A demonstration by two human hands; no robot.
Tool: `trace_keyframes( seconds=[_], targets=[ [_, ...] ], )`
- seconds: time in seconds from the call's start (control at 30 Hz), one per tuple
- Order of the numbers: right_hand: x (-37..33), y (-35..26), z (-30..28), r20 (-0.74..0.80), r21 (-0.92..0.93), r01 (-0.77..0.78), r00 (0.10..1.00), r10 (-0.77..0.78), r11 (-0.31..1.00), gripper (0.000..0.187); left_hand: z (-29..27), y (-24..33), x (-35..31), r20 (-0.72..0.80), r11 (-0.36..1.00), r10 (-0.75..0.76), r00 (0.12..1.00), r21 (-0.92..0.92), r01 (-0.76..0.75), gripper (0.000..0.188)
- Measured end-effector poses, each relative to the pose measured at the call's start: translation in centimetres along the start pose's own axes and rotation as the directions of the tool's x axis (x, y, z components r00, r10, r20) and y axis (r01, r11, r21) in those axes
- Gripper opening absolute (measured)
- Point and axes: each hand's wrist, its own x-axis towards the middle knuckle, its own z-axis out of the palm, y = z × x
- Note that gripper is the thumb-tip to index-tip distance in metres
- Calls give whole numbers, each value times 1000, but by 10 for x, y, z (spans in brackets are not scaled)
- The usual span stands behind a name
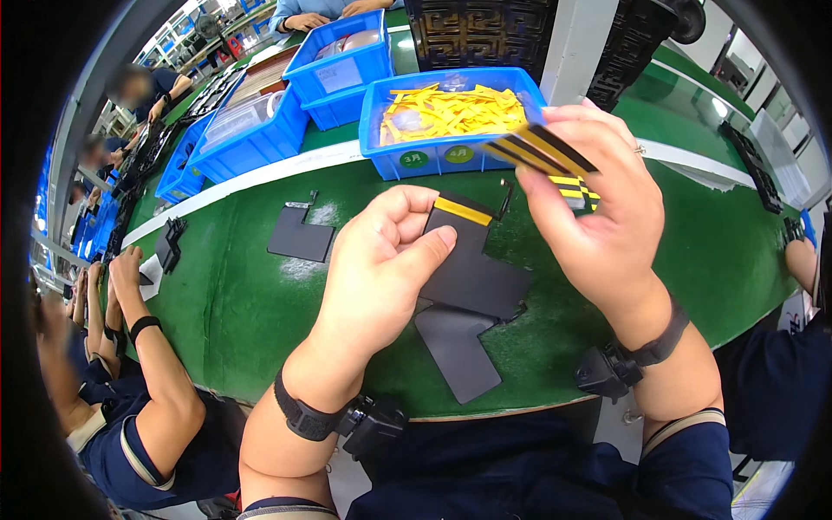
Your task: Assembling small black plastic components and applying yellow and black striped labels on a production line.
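Note:
My left hand [373,251] pinches a flat black L-shaped battery [472,273] between thumb and fingers. A yellow strip [464,211] lies across its upper end, and a small connector tab [505,192] sticks up beside it. Below, partly covered by it, another black L-shaped battery [459,351] rests on the table. My right hand [598,186] is closed on a black-and-yellow striped piece [546,149], slightly blurred, held up to the right of the battery. Under that hand a second striped piece [576,192] shows on the table. Further left lies one more black battery [299,236].
A blue bin [374,160] of loose yellow strips stands just beyond my hands. More blue bins [251,143] are at the back left of the green table [234,303]. A white post [579,56] rises behind. Other people's arms [160,347] reach in at left and right.

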Motion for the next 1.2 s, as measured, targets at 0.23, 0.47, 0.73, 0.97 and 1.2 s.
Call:
trace_keyframes(
  seconds=[0.23,0.47,0.73,0.97,1.2],
  targets=[
    [-10,-17,10,159,22,19,987,-23,1000,25,-6,-4,3,36,925,158,987,-355,-135,21],
    [-6,-11,9,186,251,-95,981,48,963,21,7,-6,-1,8,898,367,930,259,-356,36],
    [-9,-12,13,41,331,-325,943,331,886,12,-1,-2,2,-28,956,160,987,-246,-162,26],
    [-13,-19,17,199,396,-544,838,509,740,15,4,-3,0,-34,964,175,984,-196,-178,27],
    [-12,-19,20,105,158,-383,923,371,910,10,16,-4,-6,-155,943,308,939,184,-279,23]
  ],
)
